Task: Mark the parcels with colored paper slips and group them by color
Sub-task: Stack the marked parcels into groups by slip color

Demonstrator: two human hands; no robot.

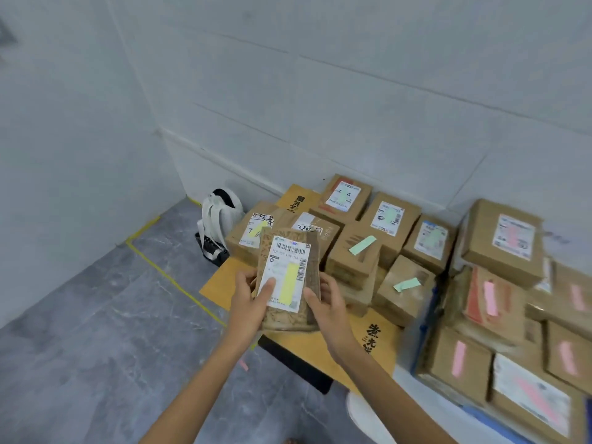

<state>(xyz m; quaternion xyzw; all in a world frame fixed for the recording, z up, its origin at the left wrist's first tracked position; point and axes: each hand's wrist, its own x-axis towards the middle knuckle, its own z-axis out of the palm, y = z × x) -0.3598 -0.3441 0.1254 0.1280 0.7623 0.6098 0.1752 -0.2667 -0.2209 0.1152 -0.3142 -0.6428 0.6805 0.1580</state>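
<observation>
We hold a flat brown parcel (282, 320) upright, a yellow slip (289, 282) on its white label; green-slipped boxes (349, 267) lie behind it, pink-slipped boxes (487, 248) to their right

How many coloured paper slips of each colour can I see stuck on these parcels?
Yellow slips: 2
Green slips: 5
Pink slips: 6
Total: 13
Not counted: one loose pink slip on the floor.

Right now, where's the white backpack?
Head view, left of centre: backpack on the floor by the wall, just left of the yellow-slip box.
</observation>
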